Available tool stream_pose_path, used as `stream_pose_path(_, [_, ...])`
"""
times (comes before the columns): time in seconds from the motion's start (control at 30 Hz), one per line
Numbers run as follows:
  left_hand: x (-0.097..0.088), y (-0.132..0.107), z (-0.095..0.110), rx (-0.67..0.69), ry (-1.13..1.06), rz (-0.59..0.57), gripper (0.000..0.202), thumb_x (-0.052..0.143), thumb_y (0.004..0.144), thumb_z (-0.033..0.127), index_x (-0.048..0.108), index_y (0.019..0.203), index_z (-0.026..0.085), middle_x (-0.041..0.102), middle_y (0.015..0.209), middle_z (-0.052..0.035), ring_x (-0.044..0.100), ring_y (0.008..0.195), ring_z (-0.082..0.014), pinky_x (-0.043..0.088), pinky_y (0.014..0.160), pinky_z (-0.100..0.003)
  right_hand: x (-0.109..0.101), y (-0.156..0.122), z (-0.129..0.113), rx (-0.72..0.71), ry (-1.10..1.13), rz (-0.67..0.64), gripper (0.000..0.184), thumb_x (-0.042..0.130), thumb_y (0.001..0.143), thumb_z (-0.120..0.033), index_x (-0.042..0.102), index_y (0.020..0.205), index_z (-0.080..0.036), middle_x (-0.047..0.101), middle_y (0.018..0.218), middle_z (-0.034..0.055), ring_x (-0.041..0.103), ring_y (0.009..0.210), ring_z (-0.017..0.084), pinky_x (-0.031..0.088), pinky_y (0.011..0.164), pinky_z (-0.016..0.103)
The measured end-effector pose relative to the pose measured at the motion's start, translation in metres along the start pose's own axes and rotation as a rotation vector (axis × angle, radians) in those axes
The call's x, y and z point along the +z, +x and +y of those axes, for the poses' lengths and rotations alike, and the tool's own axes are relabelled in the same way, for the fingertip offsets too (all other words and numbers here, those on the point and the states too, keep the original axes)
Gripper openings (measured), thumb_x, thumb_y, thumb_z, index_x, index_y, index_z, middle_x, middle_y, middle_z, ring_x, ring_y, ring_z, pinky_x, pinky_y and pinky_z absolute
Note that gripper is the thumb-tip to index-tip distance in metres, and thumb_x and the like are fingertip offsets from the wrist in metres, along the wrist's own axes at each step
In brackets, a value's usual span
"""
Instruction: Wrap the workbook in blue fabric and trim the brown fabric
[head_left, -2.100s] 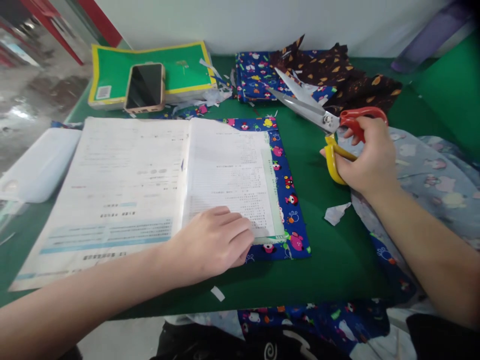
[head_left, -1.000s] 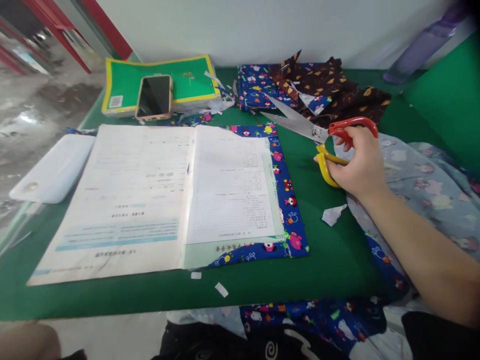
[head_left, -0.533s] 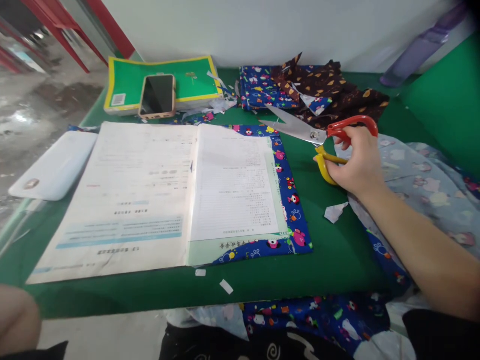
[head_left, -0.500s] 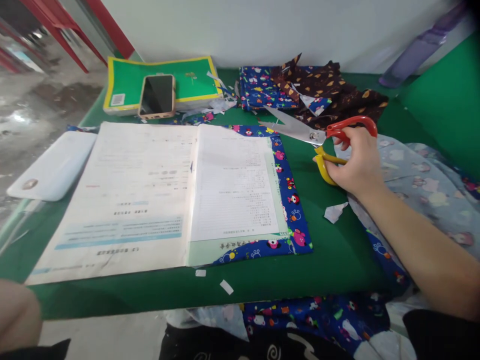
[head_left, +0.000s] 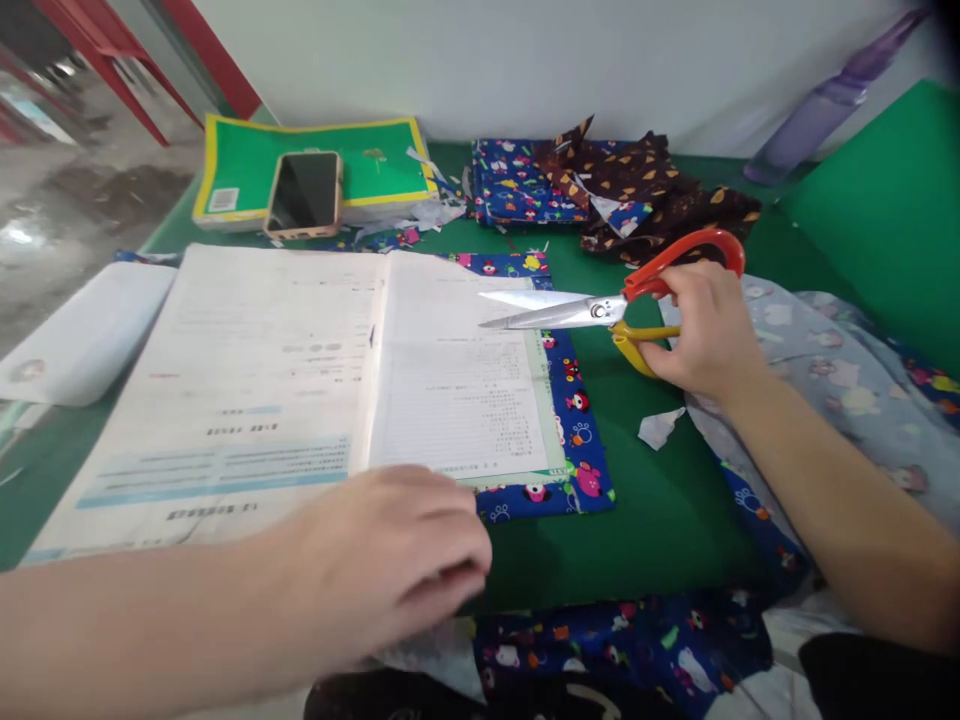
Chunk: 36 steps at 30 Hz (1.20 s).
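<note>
My right hand (head_left: pixel 709 325) grips scissors (head_left: pixel 600 310) with one red and one yellow handle. The blades are spread a little and point left over the right page. An open book (head_left: pixel 270 400) lies on the green table, its right side edged by a folded blue cartoon-print cover (head_left: pixel 592 480). My left hand (head_left: pixel 405 560) is over the book's lower edge near the spine, fingers loosely curled with a gap above the thumb and nothing visible in it. It hides the bottom of the pages. A small paper scrap (head_left: pixel 661 428) lies below my right hand.
A green book (head_left: pixel 240 165) with a phone (head_left: pixel 304 195) on it lies at the back left. Blue folded material (head_left: pixel 510 180) and brown patterned scraps (head_left: pixel 652 180) lie behind. A purple bottle (head_left: pixel 806 125) leans at the wall. A white device (head_left: pixel 90 330) sits left; printed sheeting (head_left: pixel 832 370) spreads right.
My left hand has come in from the lower left to the book's bottom edge. The scissors have swung down and left, so their blades are over the right page.
</note>
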<state>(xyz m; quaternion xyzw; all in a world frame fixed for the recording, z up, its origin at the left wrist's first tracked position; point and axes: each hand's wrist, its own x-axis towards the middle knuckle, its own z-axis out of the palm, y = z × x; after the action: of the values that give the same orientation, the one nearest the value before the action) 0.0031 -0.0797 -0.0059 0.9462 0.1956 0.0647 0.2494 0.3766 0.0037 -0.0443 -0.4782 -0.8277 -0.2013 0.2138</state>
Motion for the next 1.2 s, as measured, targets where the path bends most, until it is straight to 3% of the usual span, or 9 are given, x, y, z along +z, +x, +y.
stream_pose_path(0.07, [-0.006, 0.013, -0.004, -0.044, 0.035, 0.118, 0.018, 0.047, 0.093, 0.024, 0.063, 0.086, 0.021, 0.064, 0.075, 0.0010, 0.059, 0.066, -0.0123, 0.049, 0.062, -0.026, -0.003, 0.001, -0.003, -0.025, -0.016, -0.009, 0.071, 0.066, 0.068, -0.040, 0.035, 0.128, -0.019, 0.052, 0.107, 0.0126, 0.051, 0.098, 0.034, 0.043, 0.082, 0.050])
stream_pose_path(0.13, [-0.003, 0.021, -0.012, -0.066, 0.100, 0.160, 0.017, 0.047, 0.092, 0.022, 0.063, 0.092, 0.020, 0.066, 0.080, -0.0011, 0.060, 0.070, -0.0144, 0.050, 0.063, -0.029, -0.004, 0.003, -0.006, -0.064, -0.022, -0.015, 0.071, 0.066, 0.068, -0.041, 0.035, 0.128, -0.019, 0.053, 0.107, 0.0119, 0.052, 0.098, 0.033, 0.043, 0.081, 0.048])
stream_pose_path(0.3, [0.013, 0.031, -0.028, -0.005, 0.202, 0.099, 0.021, 0.045, 0.093, 0.021, 0.062, 0.105, 0.018, 0.066, 0.089, -0.0039, 0.062, 0.074, -0.0154, 0.052, 0.065, -0.029, -0.005, 0.002, -0.005, -0.091, -0.014, -0.040, 0.072, 0.070, 0.065, -0.039, 0.036, 0.126, -0.020, 0.053, 0.108, 0.0103, 0.053, 0.097, 0.032, 0.044, 0.081, 0.046])
stream_pose_path(0.43, [0.010, 0.036, -0.026, 0.080, 0.288, 0.085, 0.023, 0.042, 0.093, 0.017, 0.065, 0.090, 0.016, 0.063, 0.076, -0.0028, 0.057, 0.065, -0.0144, 0.048, 0.056, -0.027, -0.005, 0.000, 0.000, -0.036, -0.032, -0.091, 0.071, 0.072, 0.065, -0.042, 0.039, 0.124, -0.020, 0.053, 0.111, 0.0109, 0.053, 0.100, 0.033, 0.042, 0.083, 0.049])
stream_pose_path(0.57, [0.011, 0.038, -0.025, 0.167, 0.331, 0.118, 0.023, 0.044, 0.089, 0.010, 0.064, 0.077, 0.013, 0.059, 0.067, -0.0032, 0.053, 0.059, -0.0152, 0.044, 0.049, -0.028, -0.008, 0.001, 0.003, -0.074, -0.090, -0.122, 0.065, 0.067, 0.069, -0.042, 0.040, 0.123, -0.016, 0.054, 0.110, 0.0119, 0.053, 0.100, 0.032, 0.042, 0.082, 0.047])
stream_pose_path(0.67, [0.015, 0.039, -0.027, 0.177, 0.311, 0.182, 0.021, 0.047, 0.087, 0.008, 0.063, 0.074, 0.013, 0.058, 0.066, -0.0033, 0.051, 0.060, -0.0149, 0.043, 0.050, -0.028, -0.014, 0.002, 0.002, -0.066, -0.140, -0.125, 0.061, 0.065, 0.070, -0.042, 0.043, 0.119, -0.013, 0.054, 0.105, 0.0117, 0.053, 0.097, 0.032, 0.042, 0.080, 0.046])
stream_pose_path(0.8, [0.019, 0.041, -0.030, 0.146, 0.280, 0.164, 0.021, 0.049, 0.085, 0.007, 0.058, 0.068, 0.014, 0.055, 0.065, -0.0014, 0.047, 0.055, -0.0122, 0.042, 0.049, -0.026, -0.023, 0.005, 0.000, 0.009, -0.115, -0.190, 0.057, 0.062, 0.071, -0.047, 0.047, 0.113, -0.012, 0.053, 0.094, 0.0085, 0.054, 0.089, 0.028, 0.043, 0.078, 0.044])
stream_pose_path(1.03, [0.022, 0.042, -0.032, 0.136, 0.219, 0.184, 0.017, 0.051, 0.086, 0.009, 0.059, 0.072, 0.014, 0.057, 0.069, -0.0006, 0.048, 0.055, -0.0112, 0.043, 0.051, -0.026, -0.040, 0.008, 0.003, 0.018, -0.050, -0.314, 0.052, 0.055, 0.075, -0.056, 0.050, 0.108, -0.017, 0.058, 0.096, 0.0074, 0.058, 0.088, 0.027, 0.044, 0.076, 0.041])
stream_pose_path(1.2, [0.024, 0.041, -0.033, 0.140, 0.294, 0.183, 0.020, 0.050, 0.086, 0.011, 0.058, 0.069, 0.016, 0.053, 0.063, 0.0012, 0.045, 0.051, -0.0110, 0.039, 0.047, -0.026, -0.063, 0.004, 0.002, 0.057, -0.035, -0.436, 0.051, 0.062, 0.068, -0.055, 0.052, 0.105, -0.022, 0.061, 0.094, 0.0064, 0.060, 0.083, 0.027, 0.044, 0.070, 0.038])
